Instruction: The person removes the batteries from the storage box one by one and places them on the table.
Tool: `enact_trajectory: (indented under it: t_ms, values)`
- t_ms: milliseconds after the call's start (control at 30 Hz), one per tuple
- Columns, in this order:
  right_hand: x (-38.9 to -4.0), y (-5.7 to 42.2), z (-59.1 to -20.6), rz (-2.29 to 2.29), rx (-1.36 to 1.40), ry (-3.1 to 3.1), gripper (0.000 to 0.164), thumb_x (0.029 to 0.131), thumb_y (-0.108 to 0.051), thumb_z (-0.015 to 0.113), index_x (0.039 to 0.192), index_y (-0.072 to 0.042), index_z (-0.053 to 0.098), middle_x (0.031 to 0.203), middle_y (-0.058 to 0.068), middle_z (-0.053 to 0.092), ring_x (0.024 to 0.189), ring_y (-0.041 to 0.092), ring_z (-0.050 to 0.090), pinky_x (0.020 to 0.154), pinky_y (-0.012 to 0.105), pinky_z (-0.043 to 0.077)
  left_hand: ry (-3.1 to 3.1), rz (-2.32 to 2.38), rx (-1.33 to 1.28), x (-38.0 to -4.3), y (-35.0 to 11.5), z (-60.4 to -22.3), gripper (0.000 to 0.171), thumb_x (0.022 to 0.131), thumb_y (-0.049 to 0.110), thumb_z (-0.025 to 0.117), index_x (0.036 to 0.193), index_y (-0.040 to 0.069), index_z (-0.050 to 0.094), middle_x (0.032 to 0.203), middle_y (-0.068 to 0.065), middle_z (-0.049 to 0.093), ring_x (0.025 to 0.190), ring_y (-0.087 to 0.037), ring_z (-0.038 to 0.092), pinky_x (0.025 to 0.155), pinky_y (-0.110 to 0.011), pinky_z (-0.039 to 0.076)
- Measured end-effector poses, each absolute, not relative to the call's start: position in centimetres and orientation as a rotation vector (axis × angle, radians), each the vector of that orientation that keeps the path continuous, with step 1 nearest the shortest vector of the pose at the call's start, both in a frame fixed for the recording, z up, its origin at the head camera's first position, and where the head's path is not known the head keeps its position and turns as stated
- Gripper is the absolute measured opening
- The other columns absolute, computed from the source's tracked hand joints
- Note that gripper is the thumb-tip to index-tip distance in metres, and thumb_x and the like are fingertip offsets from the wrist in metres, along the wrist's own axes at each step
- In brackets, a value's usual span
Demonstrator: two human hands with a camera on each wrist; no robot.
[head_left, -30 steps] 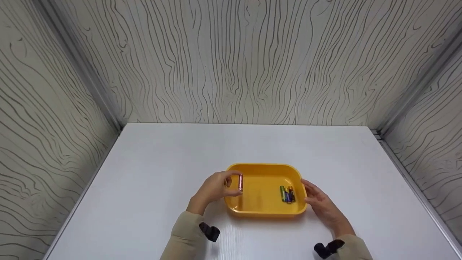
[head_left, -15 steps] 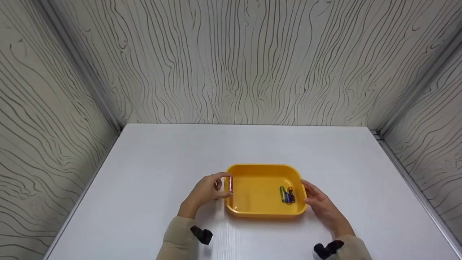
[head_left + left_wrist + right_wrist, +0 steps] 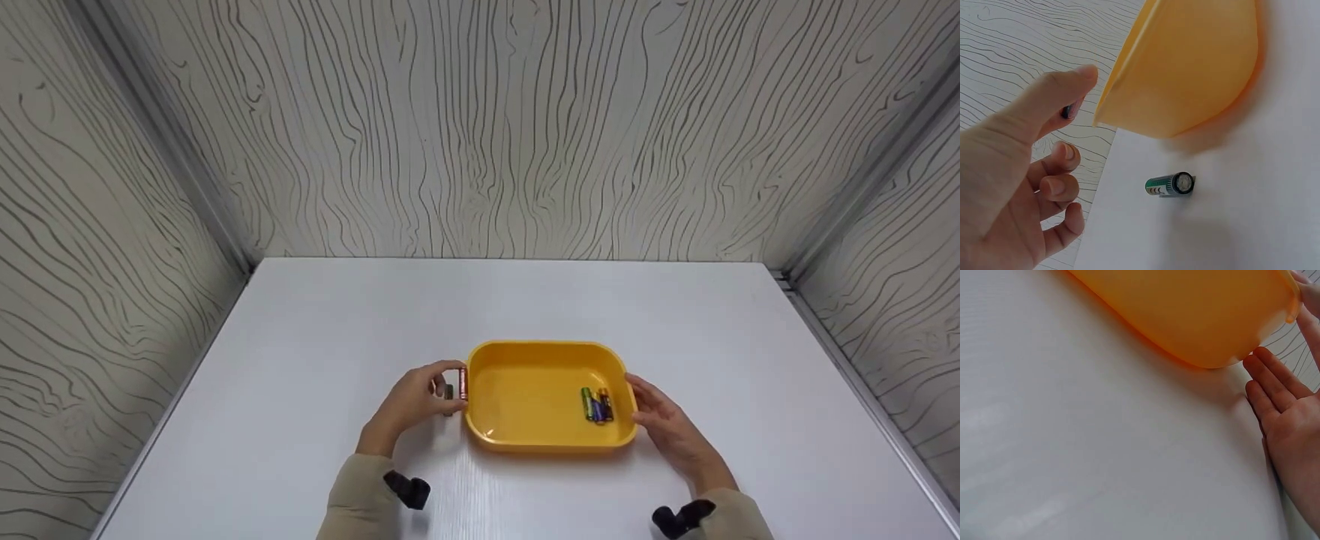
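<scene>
At the far side, left and right, tall walls (image 3: 480, 127) with wavy lines. Below, a big white table (image 3: 360, 315) with a straight far edge and slanting edges left and right. On it, toward the near side, a yellow tray (image 3: 532, 401) with round corners, and wide white stretches from there out to the left, right and far edges. Against its right rim, the right hand (image 3: 670, 427), fingers long and nearly straight, tips touching the side. By the left rim, the left hand (image 3: 409, 401), thumb and a finger pinching a red battery (image 3: 463, 383) by its two ends, other fingers bent. Up off the table, just left of the rim; touching it or not, hard to tell. In the tray, near the right end, a little bunch of batteries (image 3: 598, 407), side by side, with long yellow floor to the left. On the table, just left of the tray and apart from it, a green battery (image 3: 1165, 184), lying down.
</scene>
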State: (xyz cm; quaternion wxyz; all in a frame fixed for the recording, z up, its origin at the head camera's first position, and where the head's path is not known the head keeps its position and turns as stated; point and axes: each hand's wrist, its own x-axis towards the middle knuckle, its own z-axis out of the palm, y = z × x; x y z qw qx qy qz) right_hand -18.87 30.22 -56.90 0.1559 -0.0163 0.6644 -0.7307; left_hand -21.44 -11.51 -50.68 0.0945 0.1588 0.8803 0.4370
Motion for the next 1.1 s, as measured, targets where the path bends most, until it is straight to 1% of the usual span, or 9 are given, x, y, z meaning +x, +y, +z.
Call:
enact_trajectory:
  t_ms: [100, 200, 367, 467, 567, 633, 800, 1033, 1100]
  values:
    - [-18.9, 30.2, -56.9, -2.096, -0.041, 1.902, 0.064, 0.093, -0.006, 0.057, 0.151, -0.012, 0.029, 0.133, -0.031, 0.048, 0.120, -0.018, 0.046, 0.122, 0.053, -0.001, 2.625, 1.279, 0.446, -21.5, -11.7, -50.8, 0.052, 0.078, 0.032, 0.080, 0.126, 0.023, 0.061, 0.081, -0.006, 0.057, 0.069, -0.012, 0.046, 0.059, -0.019, 0.038]
    - [-18.8, 30.2, -56.9, -2.091, -0.035, 1.906, 0.064, 0.093, -0.007, 0.057, 0.151, -0.014, 0.029, 0.132, -0.032, 0.048, 0.119, -0.019, 0.045, 0.122, 0.053, -0.002, 2.634, 1.259, 0.427, -21.4, -11.9, -51.0, 0.052, 0.078, 0.033, 0.080, 0.126, 0.025, 0.061, 0.082, -0.007, 0.058, 0.070, -0.011, 0.046, 0.059, -0.019, 0.038]
    - [-18.8, 30.2, -56.9, -2.072, -0.035, 1.921, 0.066, 0.093, -0.008, 0.057, 0.151, -0.014, 0.028, 0.133, -0.032, 0.046, 0.120, -0.020, 0.044, 0.123, 0.051, 0.000, 2.637, 1.265, 0.452, -21.4, -12.4, -51.3, 0.055, 0.077, 0.031, 0.080, 0.127, 0.019, 0.061, 0.083, -0.013, 0.059, 0.068, -0.011, 0.044, 0.058, -0.019, 0.036]
    - [-18.8, 30.2, -56.7, -2.046, -0.022, 1.945, 0.066, 0.094, -0.010, 0.058, 0.152, -0.015, 0.027, 0.133, -0.033, 0.044, 0.120, -0.022, 0.042, 0.122, 0.046, 0.004, 2.643, 1.270, 0.469, -21.3, -12.8, -51.5, 0.056, 0.077, 0.029, 0.080, 0.128, 0.015, 0.060, 0.079, -0.009, 0.057, 0.067, -0.011, 0.042, 0.058, -0.019, 0.034]
    - [-18.9, 30.1, -56.6, -2.024, 0.002, 1.965, 0.066, 0.094, -0.012, 0.058, 0.152, -0.016, 0.027, 0.134, -0.033, 0.042, 0.121, -0.023, 0.041, 0.120, 0.040, 0.010, 2.650, 1.271, 0.474, -21.3, -13.1, -51.9, 0.055, 0.078, 0.027, 0.080, 0.127, 0.013, 0.060, 0.075, -0.002, 0.052, 0.067, -0.010, 0.041, 0.058, -0.018, 0.034]
    - [-18.9, 30.1, -56.5, -2.018, 0.011, 1.968, 0.065, 0.094, -0.013, 0.058, 0.152, -0.016, 0.027, 0.134, -0.033, 0.042, 0.120, -0.023, 0.041, 0.119, 0.039, 0.012, 2.651, 1.271, 0.473, -21.2, -13.3, -52.1, 0.054, 0.078, 0.026, 0.080, 0.126, 0.012, 0.061, 0.074, 0.001, 0.049, 0.066, -0.010, 0.041, 0.057, -0.019, 0.034]
    - [-18.8, 30.2, -56.6, -2.040, -0.023, 1.941, 0.065, 0.094, -0.012, 0.057, 0.152, -0.015, 0.027, 0.134, -0.033, 0.042, 0.120, -0.022, 0.042, 0.122, 0.045, 0.005, 2.634, 1.256, 0.431, -21.3, -13.6, -52.6, 0.054, 0.078, 0.028, 0.080, 0.126, 0.013, 0.061, 0.075, 0.002, 0.050, 0.068, -0.012, 0.043, 0.059, -0.021, 0.035]
    - [-18.8, 30.2, -56.9, -2.036, 0.003, 1.949, 0.065, 0.093, -0.012, 0.059, 0.151, -0.017, 0.029, 0.149, -0.019, 0.036, 0.122, -0.022, 0.042, 0.123, 0.047, 0.006, 2.612, 1.224, 0.367, -21.4, -14.1, -53.3, 0.054, 0.077, 0.025, 0.081, 0.127, 0.016, 0.061, 0.078, -0.003, 0.053, 0.070, -0.014, 0.044, 0.062, -0.024, 0.037]
    - [-18.8, 30.1, -56.8, -2.043, -0.003, 1.941, 0.065, 0.093, -0.012, 0.058, 0.151, -0.017, 0.029, 0.150, -0.018, 0.035, 0.121, -0.022, 0.041, 0.123, 0.048, 0.004, 2.602, 1.223, 0.357, -21.5, -14.2, -53.6, 0.054, 0.077, 0.024, 0.080, 0.127, 0.017, 0.061, 0.079, -0.003, 0.054, 0.071, -0.014, 0.045, 0.062, -0.023, 0.038]
